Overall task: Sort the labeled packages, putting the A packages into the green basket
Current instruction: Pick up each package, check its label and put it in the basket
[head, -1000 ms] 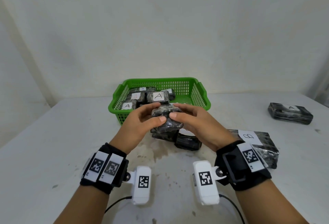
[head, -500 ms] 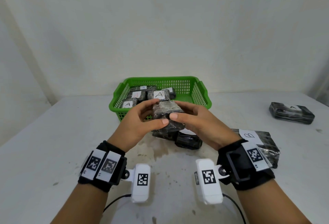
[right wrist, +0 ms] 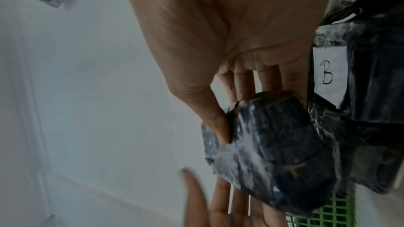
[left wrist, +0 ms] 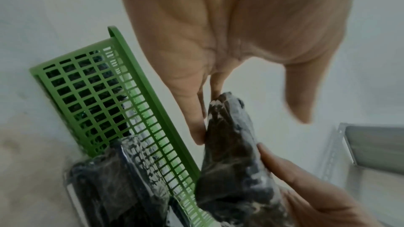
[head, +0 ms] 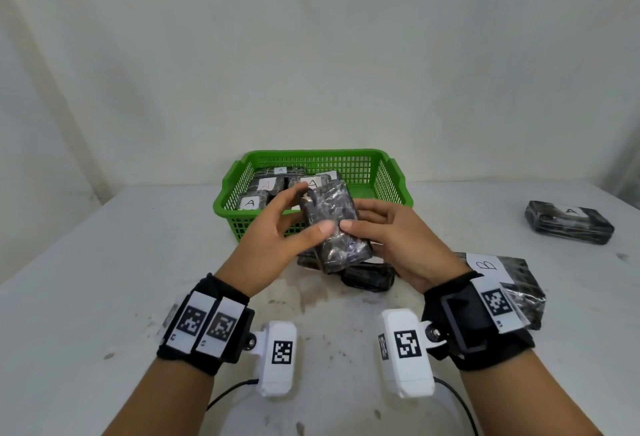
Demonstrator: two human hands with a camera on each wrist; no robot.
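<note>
Glossy plastic wrap looked slippery; left hand point(head: 277, 231) and right hand point(head: 398, 245) gripped the package point(head: 332, 228) by its edges.

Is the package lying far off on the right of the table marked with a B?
No, the lone package carries a label reading A.

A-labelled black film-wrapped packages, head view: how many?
5. Four in the green plastic basket, fifth package far right on the white table. Others may hide behind the left hand and right hand.
</note>
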